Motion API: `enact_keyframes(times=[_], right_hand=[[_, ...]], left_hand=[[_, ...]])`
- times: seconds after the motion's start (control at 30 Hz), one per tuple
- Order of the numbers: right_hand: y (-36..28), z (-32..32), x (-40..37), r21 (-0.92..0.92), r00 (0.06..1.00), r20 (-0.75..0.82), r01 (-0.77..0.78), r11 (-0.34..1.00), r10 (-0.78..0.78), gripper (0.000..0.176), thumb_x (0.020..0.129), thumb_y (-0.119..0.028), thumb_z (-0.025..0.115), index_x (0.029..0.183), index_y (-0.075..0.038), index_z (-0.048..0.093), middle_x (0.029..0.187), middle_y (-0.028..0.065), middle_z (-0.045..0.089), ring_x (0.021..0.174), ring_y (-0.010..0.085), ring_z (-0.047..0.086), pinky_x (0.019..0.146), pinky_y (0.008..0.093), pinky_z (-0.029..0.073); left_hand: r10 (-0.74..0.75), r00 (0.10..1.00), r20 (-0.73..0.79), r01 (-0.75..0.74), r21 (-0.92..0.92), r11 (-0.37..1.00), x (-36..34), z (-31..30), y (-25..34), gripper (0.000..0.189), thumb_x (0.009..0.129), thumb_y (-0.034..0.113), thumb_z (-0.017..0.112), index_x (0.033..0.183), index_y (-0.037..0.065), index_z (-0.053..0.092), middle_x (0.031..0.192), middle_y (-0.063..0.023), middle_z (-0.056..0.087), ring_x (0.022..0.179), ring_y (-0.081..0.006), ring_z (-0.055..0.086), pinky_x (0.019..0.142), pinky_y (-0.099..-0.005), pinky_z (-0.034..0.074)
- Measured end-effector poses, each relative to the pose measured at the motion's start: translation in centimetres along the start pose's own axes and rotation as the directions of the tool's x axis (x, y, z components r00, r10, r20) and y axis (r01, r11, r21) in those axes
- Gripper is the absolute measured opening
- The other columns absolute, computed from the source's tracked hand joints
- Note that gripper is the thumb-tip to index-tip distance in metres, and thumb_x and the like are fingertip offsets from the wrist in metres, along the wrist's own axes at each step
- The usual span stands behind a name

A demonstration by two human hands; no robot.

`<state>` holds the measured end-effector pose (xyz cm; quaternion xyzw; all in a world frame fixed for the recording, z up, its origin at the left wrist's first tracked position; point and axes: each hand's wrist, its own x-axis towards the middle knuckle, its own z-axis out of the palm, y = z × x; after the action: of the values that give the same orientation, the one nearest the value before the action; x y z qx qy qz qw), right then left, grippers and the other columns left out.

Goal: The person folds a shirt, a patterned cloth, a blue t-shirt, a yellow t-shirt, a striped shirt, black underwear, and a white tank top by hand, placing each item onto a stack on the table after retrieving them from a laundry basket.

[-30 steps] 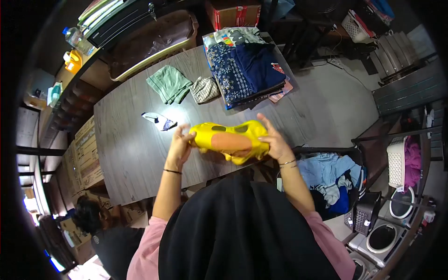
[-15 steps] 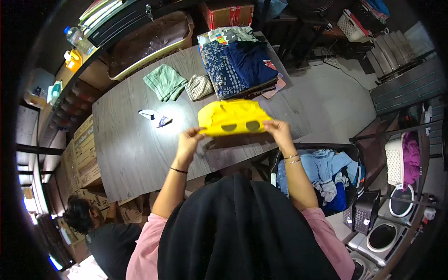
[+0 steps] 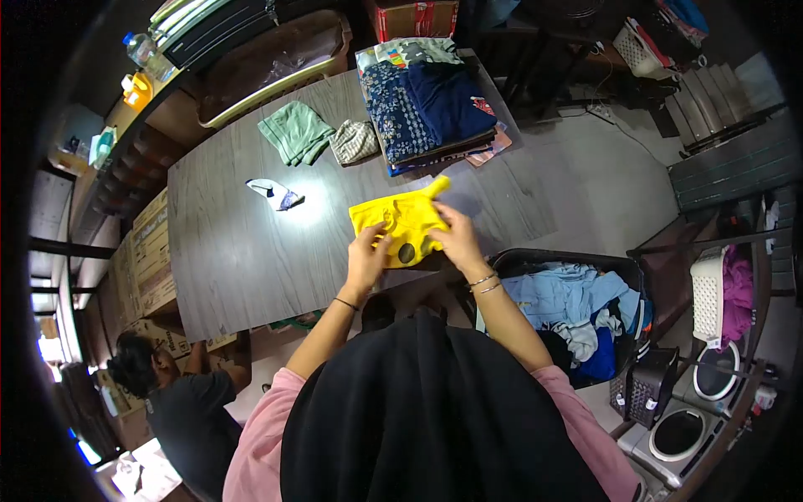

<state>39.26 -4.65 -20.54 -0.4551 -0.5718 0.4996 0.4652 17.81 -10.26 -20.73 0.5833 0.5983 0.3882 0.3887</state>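
A yellow garment [image 3: 393,216] with dark oval patches lies at the table's near edge, partly folded, one end sticking up at the far right. My left hand [image 3: 366,258] holds its near left part, fingers over the cloth. At its right side my right hand [image 3: 456,238] grips the fabric between thumb and fingers, hiding part of a dark oval. Beyond it are a folded green cloth [image 3: 294,134], a small checked cloth [image 3: 355,142] and a pile of folded clothes [image 3: 452,105]. A small white and blue cloth item [image 3: 274,194] rests to the left.
An open suitcase [image 3: 495,261] of loose clothes stands to the right below the grey table [image 3: 226,251]. A beige tub [image 3: 335,67] sits past the far edge. Another person [image 3: 184,410] is low at the left beside cardboard boxes [image 3: 150,259]. Washing machines [image 3: 677,435] stand at the lower right.
The yellow garment, earlier stretched wide between both hands, is now narrower and bunched up. My hands have come closer together, the right one moving left.
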Motion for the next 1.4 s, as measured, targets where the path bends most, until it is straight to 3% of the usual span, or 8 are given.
enact_keyframes(times=[0.07,0.13,0.37,0.67,0.93,1.03,1.23,1.4], right_hand=[[-4.9,2.4,-0.4,-0.164,0.958,0.270,-0.056,0.985,0.100,0.041,0.074,-0.010,0.075,0.111,0.003,0.063,0.099,0.0126,0.067,0.081,0.0191,0.064,0.069,0.0312,0.049],[-4.6,4.9,-1.5,-0.162,0.933,0.351,-0.019,0.987,0.075,0.041,0.077,-0.014,0.075,0.111,0.004,0.062,0.092,0.0074,0.065,0.077,0.0176,0.062,0.071,0.0297,0.050],[-0.8,6.6,-6.5,-0.760,0.930,0.361,0.334,0.558,-0.066,0.069,0.090,-0.046,0.051,0.140,-0.002,0.035,0.147,0.0183,0.032,0.136,0.0330,0.030,0.108,0.0628,0.014],[-2.0,6.2,-0.8,-0.747,0.985,-0.100,-0.169,0.643,0.143,0.052,0.083,-0.029,0.063,0.123,-0.001,0.048,0.114,0.0156,0.050,0.109,0.0333,0.050,0.087,0.0516,0.040],[1.7,7.6,0.8,-0.365,0.994,-0.052,-0.113,0.924,0.101,0.050,0.076,0.002,0.057,0.123,-0.006,0.041,0.106,0.0217,0.056,0.103,0.0400,0.056,0.088,0.0434,0.044],[-0.9,6.4,2.5,-0.195,0.993,0.084,-0.059,0.979,0.077,0.058,0.077,0.007,0.056,0.133,-0.011,0.048,0.112,0.0167,0.058,0.109,0.0315,0.056,0.094,0.0367,0.044],[-9.6,3.5,15.9,0.070,0.995,-0.028,0.102,0.992,-0.100,0.040,0.083,0.002,0.058,0.122,-0.004,0.059,0.115,0.0142,0.060,0.110,0.0238,0.056,0.096,0.0323,0.043],[-7.7,4.0,30.3,0.096,0.953,-0.244,0.205,0.974,-0.177,0.045,0.088,0.004,0.054,0.132,0.000,0.049,0.111,0.0088,0.058,0.094,0.0108,0.058,0.078,0.0229,0.049]], left_hand=[[-0.337,0.896,0.289,0.437,-0.709,0.554,0.3,-1.2,-1.4,0.056,0.097,0.048,0.044,0.129,0.002,0.047,0.116,-0.0120,0.058,0.103,-0.0229,0.057,0.083,-0.0353,0.046],[-0.298,0.903,0.309,0.395,-0.869,0.296,0.1,-2.0,1.6,0.052,0.100,0.045,0.037,0.128,0.002,0.049,0.115,-0.0111,0.061,0.104,-0.0228,0.061,0.094,-0.0364,0.046],[-0.329,0.913,-0.241,0.290,-0.187,0.939,0.0,-1.8,0.0,0.038,0.082,0.009,0.067,0.117,-0.002,0.056,0.110,-0.0157,0.063,0.095,-0.0247,0.064,0.082,-0.0338,0.051],[0.063,0.898,-0.436,0.157,0.449,0.879,-0.6,0.1,-0.6,0.027,0.079,0.008,0.068,0.102,-0.001,0.058,0.102,-0.0166,0.055,0.097,-0.0335,0.052,0.082,-0.0422,0.044],[-0.201,0.950,-0.238,0.280,0.367,0.887,0.4,-0.3,-0.6,0.031,0.087,0.016,0.063,0.108,-0.005,0.054,0.093,-0.0202,0.063,0.086,-0.0352,0.061,0.078,-0.0424,0.048],[-0.401,0.915,-0.036,0.387,-0.200,0.900,3.5,-2.0,-0.1,0.027,0.088,0.011,0.060,0.107,-0.006,0.054,0.095,-0.0157,0.065,0.085,-0.0241,0.063,0.076,-0.0352,0.050],[0.109,0.938,0.328,0.148,-0.667,0.730,20.1,-12.4,11.8,0.092,0.074,0.010,0.077,0.146,0.005,0.020,0.128,-0.0164,0.051,0.116,-0.0243,0.053,0.102,-0.0379,0.041],[-0.029,0.999,-0.030,0.001,-0.683,0.731,36.4,-13.4,11.5,0.085,0.067,-0.013,0.073,0.141,0.003,0.033,0.130,-0.0163,0.050,0.110,-0.0235,0.056,0.089,-0.0323,0.050]])
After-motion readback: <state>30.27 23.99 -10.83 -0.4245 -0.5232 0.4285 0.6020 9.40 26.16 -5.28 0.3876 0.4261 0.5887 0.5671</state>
